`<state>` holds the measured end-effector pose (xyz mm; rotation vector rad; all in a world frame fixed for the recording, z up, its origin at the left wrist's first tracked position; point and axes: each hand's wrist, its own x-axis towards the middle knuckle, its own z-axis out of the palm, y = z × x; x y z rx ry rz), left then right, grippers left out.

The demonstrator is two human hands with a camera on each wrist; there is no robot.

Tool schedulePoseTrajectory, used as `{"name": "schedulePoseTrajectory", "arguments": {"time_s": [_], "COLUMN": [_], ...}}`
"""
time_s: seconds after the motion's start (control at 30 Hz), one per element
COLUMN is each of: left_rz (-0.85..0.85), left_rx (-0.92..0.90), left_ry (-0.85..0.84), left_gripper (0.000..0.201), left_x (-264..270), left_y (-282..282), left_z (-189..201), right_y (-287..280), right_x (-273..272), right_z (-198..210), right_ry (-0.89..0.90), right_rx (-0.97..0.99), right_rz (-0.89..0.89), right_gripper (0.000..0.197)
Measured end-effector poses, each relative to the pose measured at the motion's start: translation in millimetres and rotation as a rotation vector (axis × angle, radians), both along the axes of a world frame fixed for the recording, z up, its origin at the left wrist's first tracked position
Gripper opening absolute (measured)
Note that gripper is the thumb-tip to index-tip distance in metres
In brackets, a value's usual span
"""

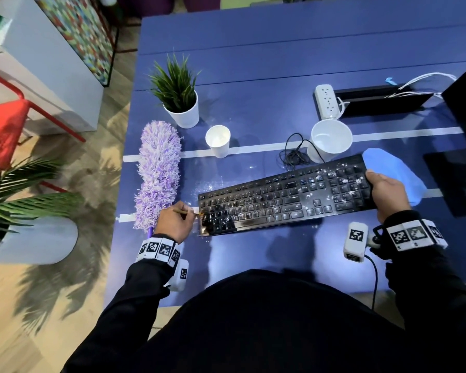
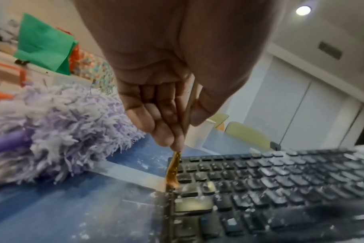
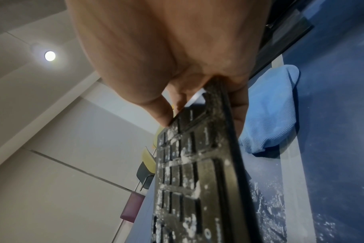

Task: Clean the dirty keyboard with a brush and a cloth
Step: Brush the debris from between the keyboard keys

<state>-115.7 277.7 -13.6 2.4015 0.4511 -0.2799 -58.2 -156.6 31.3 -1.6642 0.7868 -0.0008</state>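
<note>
A black keyboard [image 1: 285,196] speckled with white powder lies slantwise on the blue table [image 1: 253,76]. My left hand [image 1: 174,222] pinches a thin wooden brush [image 2: 172,171], whose golden bristles touch the keys at the keyboard's left edge [image 2: 187,189]. My right hand [image 1: 386,192] grips the keyboard's right end [image 3: 197,164], thumb on top and fingers underneath, lifting that end off the table. A blue cloth [image 1: 396,176] lies just beyond the right hand, also seen as a blue cloth [image 3: 268,111] in the right wrist view.
A purple fluffy duster [image 1: 158,173] lies left of the keyboard, close to the left hand. Behind stand a potted plant [image 1: 179,98], a small paper cup [image 1: 218,141], a larger white cup [image 1: 330,142], a coiled cable [image 1: 293,154] and a power strip [image 1: 326,102]. Powder dusts the table.
</note>
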Motion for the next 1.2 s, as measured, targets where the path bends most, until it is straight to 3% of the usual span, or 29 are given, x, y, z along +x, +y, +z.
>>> {"name": "schedulePoseTrajectory", "arguments": {"time_s": [0.1,0.2,0.3,0.43,0.53,0.7,0.77,0.83,0.9,1.03,1.2], "left_rz": [-0.019,-0.057,0.023,0.027,0.004,0.018,-0.082,-0.218,-0.281,-0.124,-0.148], "left_rx": [-0.077,-0.027,0.061,0.006,0.119,-0.004,-0.026,-0.040,-0.030,-0.034,-0.095], "left_ry": [-0.028,0.038,0.009,-0.002,0.044,-0.117,-0.150,-0.085,-0.008,-0.095,0.086], "left_gripper": [0.013,0.016,0.017,0.013,0.013,0.011,0.013,0.022,0.020,0.012,0.021], "left_x": [-1,-4,-4,-6,-7,-3,-4,-7,-8,-8,-8], "left_y": [-3,-5,3,2,7,-6,-13,-15,-15,-14,-4], "left_z": [2,0,-5,1,-3,9,11,5,2,8,-1], "right_y": [-2,-3,0,-3,-2,-8,-8,-6,-7,-7,-5], "right_x": [1,0,0,0,0,2,3,3,2,0,-1], "right_z": [-3,-2,-2,-3,-3,-7,-9,-7,-7,-9,-7], "right_ry": [-0.013,-0.004,-0.023,-0.015,-0.005,0.019,0.028,0.017,0.005,-0.001,-0.010], "right_rx": [-0.006,0.005,0.008,0.012,0.015,-0.016,-0.017,-0.019,-0.041,-0.045,-0.042], "right_rz": [-0.008,-0.014,-0.020,-0.028,-0.030,0.000,0.003,-0.004,0.004,-0.004,-0.003], "right_gripper": [0.015,0.017,0.015,0.015,0.023,0.017,0.029,0.039,0.034,0.022,0.033]}}
